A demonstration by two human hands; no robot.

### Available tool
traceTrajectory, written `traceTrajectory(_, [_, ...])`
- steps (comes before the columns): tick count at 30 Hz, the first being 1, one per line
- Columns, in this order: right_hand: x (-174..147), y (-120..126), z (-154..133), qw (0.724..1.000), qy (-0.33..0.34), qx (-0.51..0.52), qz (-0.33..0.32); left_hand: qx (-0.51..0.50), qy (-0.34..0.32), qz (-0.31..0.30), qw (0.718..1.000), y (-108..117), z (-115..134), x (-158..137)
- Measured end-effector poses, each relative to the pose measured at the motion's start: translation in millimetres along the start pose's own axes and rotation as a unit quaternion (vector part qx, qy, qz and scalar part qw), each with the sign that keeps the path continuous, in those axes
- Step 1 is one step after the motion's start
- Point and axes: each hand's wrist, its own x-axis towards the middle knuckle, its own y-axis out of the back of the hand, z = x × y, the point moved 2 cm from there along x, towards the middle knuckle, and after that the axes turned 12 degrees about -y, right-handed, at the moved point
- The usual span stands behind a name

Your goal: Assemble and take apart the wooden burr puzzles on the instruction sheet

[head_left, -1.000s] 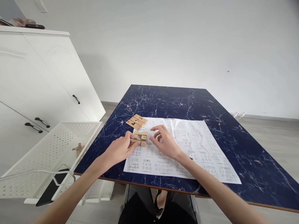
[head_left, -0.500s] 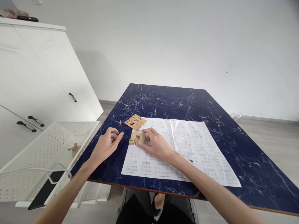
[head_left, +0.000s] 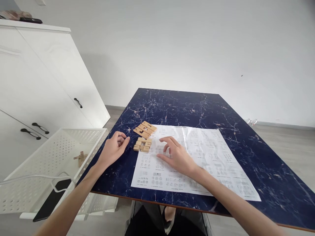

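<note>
Wooden block cluster, one: on bench, overlapping left edge of printed sheet; shifted slightly leftward since earlier frame. Right hand: drawn back from cluster, released, thumb and fingers parted over sheet. Left hand: left of cluster, empty, loosely curled.

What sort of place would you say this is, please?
Probably a room in a home: a white cabinet with black handles, a dark blue marble-patterned table and a white perforated basket beside it suggest so.
</note>
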Motion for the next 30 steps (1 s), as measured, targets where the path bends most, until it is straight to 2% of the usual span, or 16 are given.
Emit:
traceTrajectory(3, [-12.1, 30.8, 20.1, 1.000, -0.013, 0.011, -0.001, 0.012, -0.028, 0.014, 0.999, -2.8, 12.2, -2.9])
traceTrajectory(8, [-11.0, 74.3, 56.1, 0.994, -0.090, 0.052, 0.015, 0.095, -0.153, 0.020, 0.983, -14.7, 38.1, 13.2])
traceTrajectory(10, [-5.9, 87.2, 71.0, 0.989, -0.119, 0.090, 0.024, 0.118, -0.167, 0.012, 0.979, -20.2, 35.2, 31.0])
traceTrajectory(13, [1.2, 101.4, 92.5, 0.978, -0.145, 0.144, 0.045, 0.116, -0.140, 0.003, 0.983, -25.8, 13.9, 63.6])
traceTrajectory(16, [4.5, 108.0, 109.5, 0.968, -0.164, 0.178, 0.067, 0.116, -0.145, -0.018, 0.982, -29.7, -10.0, 90.6])
traceTrajectory(19, [4.6, 108.1, 118.3, 0.963, -0.163, 0.199, 0.079, 0.108, -0.171, -0.058, 0.978, -33.9, -22.0, 104.8])
traceTrajectory(30, [6.9, 104.4, 123.8, 0.968, -0.169, 0.169, 0.072, 0.121, -0.208, -0.217, 0.946, -47.6, -17.9, 107.7])
